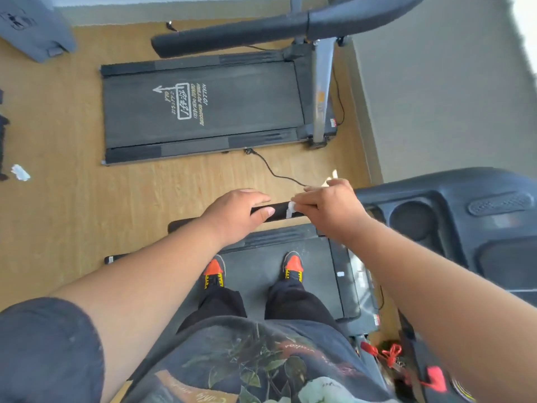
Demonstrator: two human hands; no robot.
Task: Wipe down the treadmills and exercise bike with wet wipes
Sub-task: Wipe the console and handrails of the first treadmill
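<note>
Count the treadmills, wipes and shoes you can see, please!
Treadmills: 2, one across the floor and one underfoot.
Wipes: 2, one in the right hand and one on the floor.
Shoes: 2, left and right.
Total: 6

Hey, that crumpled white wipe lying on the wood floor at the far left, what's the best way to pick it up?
Pinch the crumpled white wipe at its raised middle, coming straight down from above. It lies low on the wooden floor, with open floor on its right.
</note>
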